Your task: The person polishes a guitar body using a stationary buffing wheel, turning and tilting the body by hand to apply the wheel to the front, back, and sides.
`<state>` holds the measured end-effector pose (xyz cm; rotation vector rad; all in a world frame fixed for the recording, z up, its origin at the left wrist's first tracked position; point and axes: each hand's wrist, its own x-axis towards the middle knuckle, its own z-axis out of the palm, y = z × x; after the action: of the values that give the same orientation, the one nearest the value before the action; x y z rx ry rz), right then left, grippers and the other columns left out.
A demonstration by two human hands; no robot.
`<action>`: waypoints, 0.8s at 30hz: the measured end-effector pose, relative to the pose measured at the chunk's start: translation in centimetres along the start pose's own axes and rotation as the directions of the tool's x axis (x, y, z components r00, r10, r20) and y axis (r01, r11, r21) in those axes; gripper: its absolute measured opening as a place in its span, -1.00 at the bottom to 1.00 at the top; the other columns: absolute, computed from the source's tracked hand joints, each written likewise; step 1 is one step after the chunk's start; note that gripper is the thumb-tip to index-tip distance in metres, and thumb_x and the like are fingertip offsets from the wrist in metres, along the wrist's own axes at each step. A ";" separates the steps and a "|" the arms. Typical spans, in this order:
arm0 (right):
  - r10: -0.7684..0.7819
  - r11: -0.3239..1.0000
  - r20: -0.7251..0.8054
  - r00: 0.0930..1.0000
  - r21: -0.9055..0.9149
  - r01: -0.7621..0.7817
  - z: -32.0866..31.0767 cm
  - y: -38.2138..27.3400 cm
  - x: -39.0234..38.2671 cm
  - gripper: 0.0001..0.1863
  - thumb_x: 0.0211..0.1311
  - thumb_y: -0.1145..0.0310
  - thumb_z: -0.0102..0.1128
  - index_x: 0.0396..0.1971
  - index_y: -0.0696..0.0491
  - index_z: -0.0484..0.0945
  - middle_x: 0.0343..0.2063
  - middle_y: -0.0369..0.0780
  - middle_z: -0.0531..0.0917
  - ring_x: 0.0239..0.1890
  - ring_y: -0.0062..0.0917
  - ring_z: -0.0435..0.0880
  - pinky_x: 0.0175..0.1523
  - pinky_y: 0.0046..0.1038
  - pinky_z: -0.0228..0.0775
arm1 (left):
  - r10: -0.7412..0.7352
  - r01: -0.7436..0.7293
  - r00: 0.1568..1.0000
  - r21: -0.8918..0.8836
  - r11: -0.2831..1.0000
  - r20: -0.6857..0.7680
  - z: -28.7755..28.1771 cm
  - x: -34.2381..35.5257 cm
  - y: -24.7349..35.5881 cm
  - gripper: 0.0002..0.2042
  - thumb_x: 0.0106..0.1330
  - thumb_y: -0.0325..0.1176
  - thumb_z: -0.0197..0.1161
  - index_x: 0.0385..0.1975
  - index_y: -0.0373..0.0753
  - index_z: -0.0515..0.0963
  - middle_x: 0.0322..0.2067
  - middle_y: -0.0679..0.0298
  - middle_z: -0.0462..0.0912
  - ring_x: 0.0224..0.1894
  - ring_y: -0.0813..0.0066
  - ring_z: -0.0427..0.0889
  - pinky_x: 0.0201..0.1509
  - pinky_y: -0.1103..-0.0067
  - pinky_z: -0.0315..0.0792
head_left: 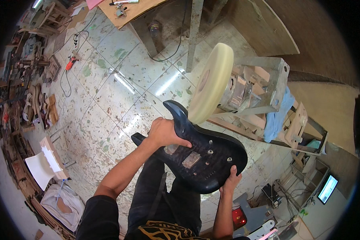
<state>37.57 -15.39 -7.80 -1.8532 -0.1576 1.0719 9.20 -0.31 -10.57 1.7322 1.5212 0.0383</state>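
Observation:
A glossy black guitar body (202, 168) with pickup cavities and several holes is held tilted above my legs. My left hand (162, 132) is closed on its left part by the upper horn, thumb lying on the face. My right hand (231, 182) grips the lower right edge, its thumb on top and the other fingers partly hidden. The upper horn is at the lower rim of a pale, blurred buffing wheel (212, 78); whether they touch I cannot tell. The wheel is mounted on a motor on a metal stand (280, 80).
A wooden table (122, 18) stands ahead. A blue cloth (276, 120) hangs on the stand. A red power tool (71, 63) and cord lie on the tiled floor at left, near racks of wood pieces (38, 104). A white chair (40, 170) is at lower left, a monitor (327, 188) at right.

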 end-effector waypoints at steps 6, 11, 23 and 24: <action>-0.043 0.998 0.018 0.999 -0.043 0.044 -1.9 0.1 0.5 -0.27 0.02 0.02 0.40 0.07 0.19 0.36 -0.11 -0.10 0.57 -0.15 -0.34 0.62 -0.06 -0.32 0.54 | 0.026 -0.027 0.999 -0.033 0.999 -0.038 2.1 -0.4 0.3 -0.20 -0.57 0.44 0.42 -0.60 -0.31 0.58 -0.64 0.06 0.58 -0.47 0.00 0.59 -0.17 0.36 0.45; -0.064 0.994 -0.018 0.998 -0.088 0.062 -3.1 0.0 0.3 -0.28 0.01 -0.01 0.40 0.04 0.19 0.40 -0.12 -0.14 0.58 -0.16 -0.35 0.62 -0.06 -0.33 0.53 | -0.007 0.007 1.000 0.034 0.999 0.006 2.5 -1.0 1.0 -0.17 -0.59 0.45 0.42 -0.67 -0.37 0.54 -0.67 0.03 0.56 -0.49 -0.02 0.58 -0.19 0.34 0.46; -0.069 0.997 0.032 0.997 -0.042 0.071 -5.8 -0.9 -0.9 -0.15 -0.16 -0.08 0.50 0.05 0.21 0.41 -0.10 -0.17 0.56 -0.11 -0.39 0.59 -0.01 -0.34 0.49 | -0.011 0.011 0.994 -0.002 1.000 0.108 1.8 -2.0 4.1 -0.13 -0.59 0.46 0.42 -0.72 -0.46 0.49 -0.63 -0.04 0.57 -0.45 -0.02 0.60 -0.15 0.37 0.47; -0.061 0.996 0.024 0.998 -0.065 0.062 -6.1 -0.9 -1.0 -0.13 -0.16 -0.09 0.50 0.05 0.21 0.41 -0.09 -0.18 0.56 -0.11 -0.39 0.59 -0.01 -0.34 0.48 | -0.010 0.010 0.994 0.000 1.000 0.108 2.2 -2.1 4.0 -0.13 -0.59 0.46 0.42 -0.72 -0.46 0.49 -0.63 -0.04 0.57 -0.45 -0.02 0.60 -0.15 0.37 0.47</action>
<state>41.67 -19.46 -5.57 -1.8836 -0.2637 1.0560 13.03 -2.98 -8.71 1.6983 1.4512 -0.0589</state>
